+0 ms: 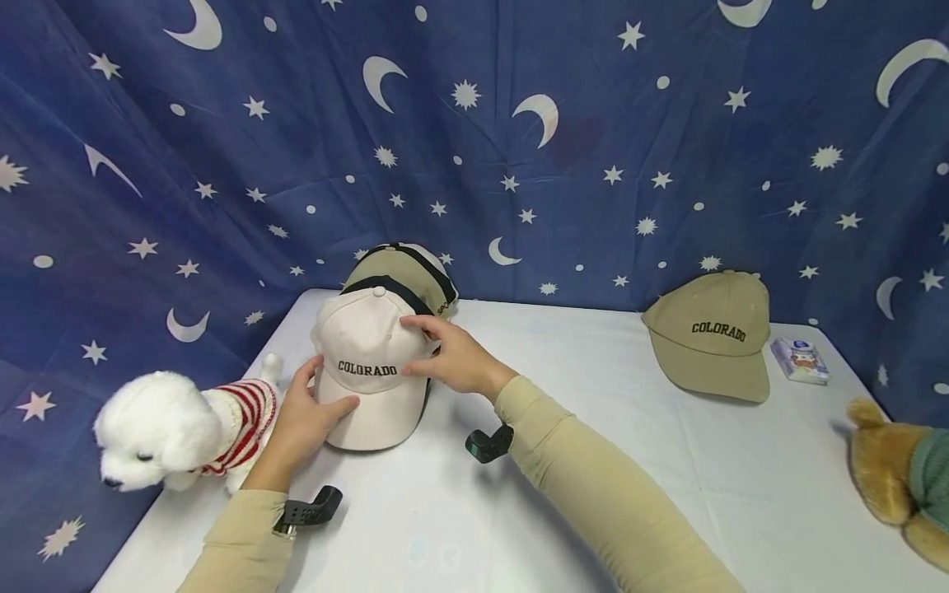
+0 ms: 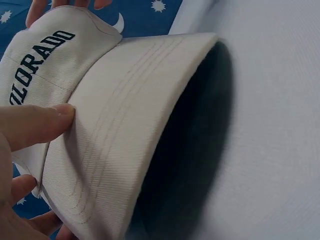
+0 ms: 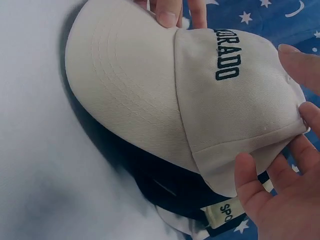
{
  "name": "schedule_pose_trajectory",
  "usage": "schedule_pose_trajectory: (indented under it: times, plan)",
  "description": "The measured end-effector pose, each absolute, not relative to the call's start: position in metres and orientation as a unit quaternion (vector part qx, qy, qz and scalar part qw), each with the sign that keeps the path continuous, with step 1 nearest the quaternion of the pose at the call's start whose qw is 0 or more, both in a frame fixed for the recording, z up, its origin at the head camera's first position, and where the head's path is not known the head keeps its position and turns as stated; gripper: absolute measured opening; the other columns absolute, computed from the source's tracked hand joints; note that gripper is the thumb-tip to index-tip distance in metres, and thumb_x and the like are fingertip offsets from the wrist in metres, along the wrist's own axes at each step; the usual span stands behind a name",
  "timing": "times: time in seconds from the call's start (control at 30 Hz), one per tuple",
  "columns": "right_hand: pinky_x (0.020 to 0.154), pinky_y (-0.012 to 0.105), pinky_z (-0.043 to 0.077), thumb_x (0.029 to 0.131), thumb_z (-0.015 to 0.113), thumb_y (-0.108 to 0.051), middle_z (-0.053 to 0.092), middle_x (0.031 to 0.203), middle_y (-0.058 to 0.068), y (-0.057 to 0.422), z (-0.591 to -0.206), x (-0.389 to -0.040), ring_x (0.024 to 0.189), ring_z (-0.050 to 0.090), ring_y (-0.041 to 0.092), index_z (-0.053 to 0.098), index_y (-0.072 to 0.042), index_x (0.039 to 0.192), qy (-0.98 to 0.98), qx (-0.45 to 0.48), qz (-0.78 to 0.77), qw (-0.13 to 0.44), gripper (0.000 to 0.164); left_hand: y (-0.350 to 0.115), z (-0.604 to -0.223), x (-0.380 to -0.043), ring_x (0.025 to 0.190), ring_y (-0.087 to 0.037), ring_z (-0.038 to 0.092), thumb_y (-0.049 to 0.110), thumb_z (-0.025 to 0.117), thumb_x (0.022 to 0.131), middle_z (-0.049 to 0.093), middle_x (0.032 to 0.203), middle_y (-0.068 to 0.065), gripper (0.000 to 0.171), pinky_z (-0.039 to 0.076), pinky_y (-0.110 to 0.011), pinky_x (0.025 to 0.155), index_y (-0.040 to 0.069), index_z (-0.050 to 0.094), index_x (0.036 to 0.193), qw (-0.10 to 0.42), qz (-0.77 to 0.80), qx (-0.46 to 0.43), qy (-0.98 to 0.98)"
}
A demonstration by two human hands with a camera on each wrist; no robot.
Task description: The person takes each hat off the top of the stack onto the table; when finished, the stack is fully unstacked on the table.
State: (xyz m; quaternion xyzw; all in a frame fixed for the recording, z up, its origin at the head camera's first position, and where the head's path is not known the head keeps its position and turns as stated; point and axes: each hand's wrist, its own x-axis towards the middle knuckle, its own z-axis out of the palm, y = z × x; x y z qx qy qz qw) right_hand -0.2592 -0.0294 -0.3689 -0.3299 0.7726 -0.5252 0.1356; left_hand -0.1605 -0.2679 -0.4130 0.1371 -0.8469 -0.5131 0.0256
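A cream baseball cap [image 1: 374, 338] lettered COLORADO faces me at the front of a group of caps. My left hand [image 1: 302, 412] holds its left side; in the left wrist view the thumb [image 2: 37, 125] presses the seam between crown and brim, with the other fingers beneath the edge. Across from it, my right hand [image 1: 460, 358] rests on the crown's right side, thumb and fingers spread wide and fairly straight. Behind this cap stand a dark cap brim [image 3: 160, 185] and a khaki-and-black cap [image 1: 404, 263] with partly hidden lettering.
A white plush dog [image 1: 159, 428] in a striped sweater stands left of my left forearm. At the right are a khaki COLORADO cap [image 1: 715, 329], a small purple tissue pack [image 1: 801, 361] and a brown teddy bear [image 1: 882, 465]. A blue star-patterned curtain [image 1: 578, 123] hangs behind the white table [image 1: 593, 395].
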Motion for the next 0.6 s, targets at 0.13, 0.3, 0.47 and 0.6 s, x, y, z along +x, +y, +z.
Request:
schedule_pose_trajectory:
  times: [0.13,0.3,0.47,0.6]
  plan:
    - [0.095,0.034,0.049,0.086,0.08,-0.015,0.05,0.144,0.006,-0.027,-0.364,-0.256,0.121,0.049,0.022,0.05,-0.009,0.146,0.771,-0.334,-0.526,0.131,0.067,-0.267,-0.406,-0.156,0.135,-0.044,0.034,0.016,0.075,0.088,0.029,0.152,-0.029,0.095,0.036,-0.056,0.106,0.006,0.013,0.16,0.026,-0.505,0.138,-0.851]
    - [0.091,0.029,0.05,0.085,0.08,-0.012,0.053,0.138,0.009,-0.021,-0.356,-0.253,0.116,0.051,0.022,0.05,-0.007,0.146,0.763,-0.34,-0.535,0.124,0.068,-0.263,-0.4,-0.154,0.133,-0.043,0.035,0.017,0.075,0.088,0.032,0.15,-0.028,0.096,0.039,-0.056,0.103,0.008,0.013,0.16,0.03,-0.508,0.126,-0.852]
    - [0.091,0.03,0.051,0.084,0.081,-0.01,0.054,0.137,0.009,-0.014,-0.351,-0.251,0.114,0.053,0.022,0.05,-0.006,0.145,0.756,-0.338,-0.548,0.119,0.068,-0.257,-0.392,-0.153,0.132,-0.043,0.036,0.017,0.076,0.088,0.031,0.149,-0.028,0.096,0.039,-0.058,0.102,0.008,0.013,0.16,0.035,-0.513,0.117,-0.849]
    - [0.094,0.033,0.051,0.084,0.081,-0.009,0.052,0.139,0.01,-0.007,-0.346,-0.247,0.114,0.056,0.024,0.05,-0.005,0.145,0.746,-0.34,-0.562,0.112,0.068,-0.252,-0.386,-0.151,0.13,-0.042,0.036,0.017,0.076,0.089,0.03,0.15,-0.027,0.095,0.04,-0.056,0.101,0.008,0.014,0.16,0.034,-0.514,0.113,-0.849]
